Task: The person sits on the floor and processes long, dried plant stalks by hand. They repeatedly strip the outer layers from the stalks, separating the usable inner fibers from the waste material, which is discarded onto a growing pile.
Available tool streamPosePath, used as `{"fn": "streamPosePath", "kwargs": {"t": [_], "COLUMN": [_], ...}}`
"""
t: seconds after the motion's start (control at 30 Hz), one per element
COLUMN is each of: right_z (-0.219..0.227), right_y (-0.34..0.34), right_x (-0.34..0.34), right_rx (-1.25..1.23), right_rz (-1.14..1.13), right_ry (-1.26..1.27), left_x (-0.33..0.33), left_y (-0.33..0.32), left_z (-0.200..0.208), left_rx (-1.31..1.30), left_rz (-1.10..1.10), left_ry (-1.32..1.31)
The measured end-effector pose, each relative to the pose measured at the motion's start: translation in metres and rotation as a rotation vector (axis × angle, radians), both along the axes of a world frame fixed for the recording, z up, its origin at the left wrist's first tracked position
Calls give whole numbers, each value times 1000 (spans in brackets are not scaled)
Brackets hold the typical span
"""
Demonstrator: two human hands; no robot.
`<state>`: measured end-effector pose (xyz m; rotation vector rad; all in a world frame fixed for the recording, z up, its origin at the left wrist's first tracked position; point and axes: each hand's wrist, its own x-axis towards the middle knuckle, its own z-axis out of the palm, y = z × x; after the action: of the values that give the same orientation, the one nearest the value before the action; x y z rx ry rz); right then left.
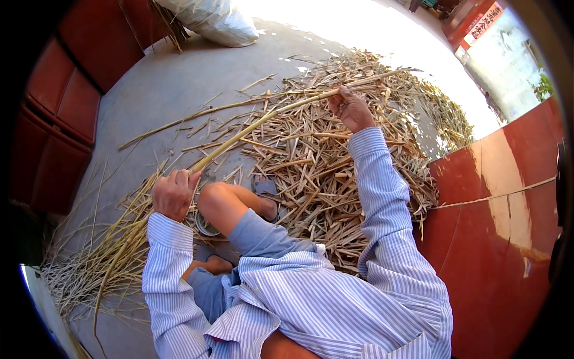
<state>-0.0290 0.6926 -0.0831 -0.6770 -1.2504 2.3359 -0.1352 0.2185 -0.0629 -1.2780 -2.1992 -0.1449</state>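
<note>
A long, pale yellow plant stalk slants up to the right in front of me, held at two places. My left hand is closed round its lower part, beside my raised knee. Below that fist, a thin bent end hangs down to the left over other stalks. Farther away and to the right, my right hand pinches the stalk, its fingertips partly turned from view. Beneath the right hand spreads a heap of dry husk strips. A bundle of thin stalks lies on the floor by my left forearm.
Dark red padded furniture stands at the left. At the right is a glossy red panel with a thin strand across it. A white sack sits at the back. My sandalled foot rests beside the husk heap. Another long stalk lies on the grey floor.
</note>
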Motion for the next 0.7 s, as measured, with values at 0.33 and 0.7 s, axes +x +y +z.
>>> {"fn": "streamPosePath", "kwargs": {"t": [0.33,0.7], "right_z": [-19,-38], "right_y": [-6,-5], "right_x": [0,-17], "right_rx": [-58,-99], "right_rz": [-168,-416], "right_ry": [-189,-248], "left_x": [5,20], "left_y": [-10,-2], "left_z": [-12,-17], "left_rx": [57,60], "left_rz": [-7,-9], "left_ry": [-20,8]}}
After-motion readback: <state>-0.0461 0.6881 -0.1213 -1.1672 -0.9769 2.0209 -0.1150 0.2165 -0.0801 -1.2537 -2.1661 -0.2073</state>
